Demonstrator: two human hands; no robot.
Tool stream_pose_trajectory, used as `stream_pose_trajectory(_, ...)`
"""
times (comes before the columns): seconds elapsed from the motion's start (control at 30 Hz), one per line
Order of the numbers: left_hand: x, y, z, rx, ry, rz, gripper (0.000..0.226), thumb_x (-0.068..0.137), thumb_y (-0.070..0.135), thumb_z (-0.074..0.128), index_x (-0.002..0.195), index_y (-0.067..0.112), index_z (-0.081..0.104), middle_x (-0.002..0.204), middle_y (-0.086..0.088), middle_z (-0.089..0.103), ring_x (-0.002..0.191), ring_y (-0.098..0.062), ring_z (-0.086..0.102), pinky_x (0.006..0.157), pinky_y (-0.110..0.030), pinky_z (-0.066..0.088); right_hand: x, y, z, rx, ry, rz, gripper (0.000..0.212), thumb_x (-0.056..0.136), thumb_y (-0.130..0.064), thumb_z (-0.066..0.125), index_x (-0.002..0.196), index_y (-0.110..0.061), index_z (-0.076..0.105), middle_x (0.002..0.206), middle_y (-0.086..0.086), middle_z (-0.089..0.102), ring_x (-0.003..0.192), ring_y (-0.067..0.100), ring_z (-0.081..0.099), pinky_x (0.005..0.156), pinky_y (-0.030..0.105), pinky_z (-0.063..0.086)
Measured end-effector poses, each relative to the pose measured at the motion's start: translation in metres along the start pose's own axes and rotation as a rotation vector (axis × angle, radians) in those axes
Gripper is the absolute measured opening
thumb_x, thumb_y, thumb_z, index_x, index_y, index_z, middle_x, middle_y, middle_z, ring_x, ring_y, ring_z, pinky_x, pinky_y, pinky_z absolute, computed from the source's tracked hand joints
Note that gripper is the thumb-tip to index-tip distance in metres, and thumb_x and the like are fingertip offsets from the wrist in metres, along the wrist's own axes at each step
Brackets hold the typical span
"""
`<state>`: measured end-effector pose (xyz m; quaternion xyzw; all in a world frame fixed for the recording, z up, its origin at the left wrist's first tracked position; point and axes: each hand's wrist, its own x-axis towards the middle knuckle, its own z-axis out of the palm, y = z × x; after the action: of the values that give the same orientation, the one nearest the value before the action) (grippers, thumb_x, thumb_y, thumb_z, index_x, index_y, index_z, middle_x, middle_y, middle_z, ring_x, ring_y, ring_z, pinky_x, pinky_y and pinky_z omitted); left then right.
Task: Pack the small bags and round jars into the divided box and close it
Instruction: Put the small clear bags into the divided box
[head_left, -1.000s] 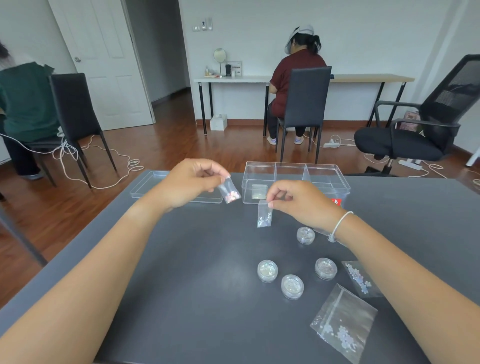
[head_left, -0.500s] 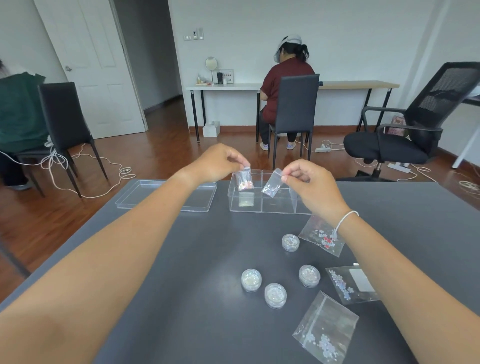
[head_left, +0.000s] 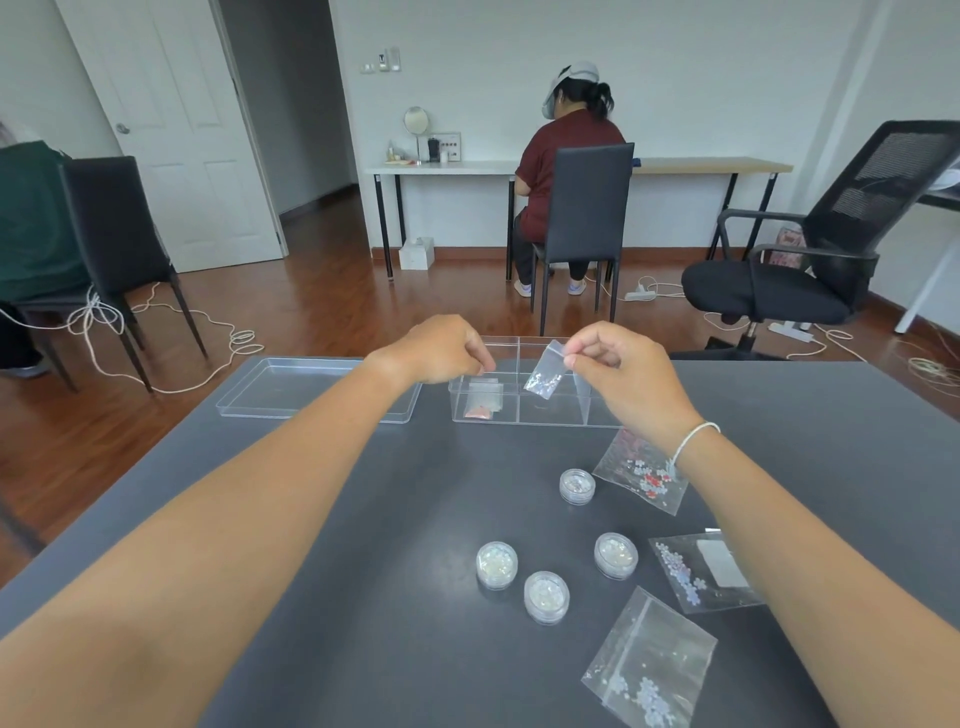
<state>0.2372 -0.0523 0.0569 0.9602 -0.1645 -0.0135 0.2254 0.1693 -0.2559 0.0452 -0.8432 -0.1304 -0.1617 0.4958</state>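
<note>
Nearest, below the right forearm on the dark table (head_left: 363, 519): a clear zip bag w/ pale bits (head_left: 649, 662), then a second zip bag w/ a white label (head_left: 701, 571) just beyond it. Left of those, 3 round jars lie between the two forearms: front jar (head_left: 546, 596), left jar (head_left: 496, 565), right jar (head_left: 615, 555). A 4th jar (head_left: 577, 486) sits farther on, just beside a zip bag w/ red and white bits (head_left: 641, 475), which lies under the right wrist.

Right hand (head_left: 623, 374) pinches a small bag of silvery bits (head_left: 543, 374) by its top corner btwn thumb and fingertips; bag hangs tilted over the middle of the divided box (head_left: 535, 418), above a centre compartment. Left hand (head_left: 441, 351) hovers over the box's left end, fingers curled down; can't tell whether they still touch anything. Directly below it, a small bag w/ pink bits (head_left: 482, 401) lies in the near-left compartment. Box is open.

Left of the left hand, the clear lid (head_left: 311, 387) lies flat on the table, beside the box.
</note>
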Motion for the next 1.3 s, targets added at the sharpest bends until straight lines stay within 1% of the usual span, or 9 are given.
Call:
stream_pose_trajectory(0.1, -0.004, -0.001, 0.001, -0.023, 0.093, 0.038, 0.017, 0.084, 0.017, 0.058, 0.091, 0.025, 0.071, 0.092, 0.007, 0.066, 0.083, -0.009, 0.053, 0.091, -0.032, 0.04, 0.003, -0.001, -0.001, -0.01, 0.018, -0.004, 0.009, 0.082, -0.012, 0.058, 0.078, -0.019, 0.062, 0.087, 0.007, 0.066, 0.08, 0.02, 0.056, 0.073, 0.022, 0.044)
stream_pose_trajectory(0.27, -0.052, -0.006, 0.008, -0.223, 0.215, 0.1, 0.019, 0.084, 0.015, 0.059, 0.083, 0.03, 0.069, 0.092, 0.01, 0.063, 0.075, -0.002, 0.054, 0.067, -0.015, 0.044, -0.002, -0.009, 0.009, -0.029, 0.011, -0.01, 0.009, 0.083, -0.013, 0.059, 0.079, -0.02, 0.064, 0.082, -0.003, 0.064, 0.073, 0.003, 0.055, 0.066, 0.006, 0.041)
stream_pose_trajectory(0.4, -0.087, -0.006, 0.015, -0.371, 0.244, 0.131, 0.02, 0.083, 0.015, 0.06, 0.08, 0.033, 0.068, 0.083, 0.018, 0.059, 0.07, 0.005, 0.051, 0.059, -0.003, 0.039, 0.011, -0.011, 0.013, -0.019, 0.04, -0.011, 0.009, 0.082, -0.012, 0.059, 0.079, -0.018, 0.065, 0.083, 0.001, 0.065, 0.076, 0.012, 0.057, 0.069, 0.015, 0.042)
stream_pose_trajectory(0.63, -0.128, -0.004, 0.019, -0.575, 0.176, 0.082, 0.018, 0.083, 0.014, 0.062, 0.084, 0.031, 0.069, 0.076, 0.021, 0.066, 0.067, 0.009, 0.052, 0.067, 0.0, 0.039, 0.041, -0.014, 0.037, -0.1, 0.006, -0.024, 0.013, 0.082, -0.011, 0.057, 0.08, -0.02, 0.066, 0.079, 0.0, 0.065, 0.071, 0.008, 0.055, 0.066, 0.016, 0.043)
stream_pose_trajectory(0.73, -0.139, -0.002, 0.024, -0.624, 0.096, 0.086, 0.018, 0.081, 0.017, 0.064, 0.083, 0.034, 0.069, 0.07, 0.026, 0.066, 0.069, 0.007, 0.054, 0.068, -0.002, 0.04, 0.046, -0.013, 0.045, -0.163, -0.021, -0.001, 0.016, 0.081, -0.01, 0.055, 0.078, -0.022, 0.065, 0.081, 0.0, 0.066, 0.076, 0.012, 0.057, 0.075, 0.024, 0.045)
stream_pose_trajectory(0.87, -0.145, 0.004, 0.033, -0.607, -0.038, 0.131, 0.017, 0.078, 0.02, 0.069, 0.086, 0.036, 0.07, 0.083, 0.024, 0.067, 0.079, -0.001, 0.057, 0.077, -0.014, 0.045, 0.048, -0.015, 0.048, -0.263, -0.103, 0.027, 0.018, 0.081, -0.011, 0.052, 0.078, -0.022, 0.066, 0.08, -0.001, 0.065, 0.087, 0.019, 0.061, 0.092, 0.037, 0.046)
stream_pose_trajectory(0.97, -0.147, 0.008, 0.04, -0.58, -0.101, 0.165, 0.019, 0.075, 0.021, 0.071, 0.087, 0.036, 0.07, 0.087, 0.023, 0.065, 0.078, -0.001, 0.057, 0.07, -0.015, 0.044, 0.045, -0.014, 0.05, -0.342, -0.148, 0.028, 0.022, 0.081, -0.011, 0.049, 0.08, -0.021, 0.068, 0.092, 0.002, 0.07, 0.094, 0.023, 0.061, 0.098, 0.045, 0.04)
stream_pose_trajectory(1.1, -0.148, 0.009, 0.042, -0.546, -0.145, 0.179, 0.023, 0.073, 0.021, 0.074, 0.091, 0.035, 0.069, 0.092, 0.018, 0.062, 0.082, -0.002, 0.054, 0.07, -0.023, 0.043, 0.045, -0.013, 0.052, -0.448, -0.185, -0.011, 0.022, 0.084, -0.012, 0.05, 0.085, -0.021, 0.07, 0.101, 0.001, 0.071, 0.1, 0.023, 0.058, 0.098, 0.04, 0.028)
stream_pose_trajectory(1.3, -0.15, 0.01, 0.045, -0.475, -0.198, 0.215, 0.027, 0.069, 0.031, 0.075, 0.093, 0.041, 0.067, 0.092, 0.028, 0.059, 0.082, 0.002, 0.05, 0.071, -0.011, 0.036, 0.047, -0.012, 0.055, -0.592, -0.25, -0.07, 0.028, 0.086, -0.012, 0.047, 0.084, -0.024, 0.071, 0.1, -0.002, 0.071, 0.101, 0.024, 0.056, 0.093, 0.039, 0.025)
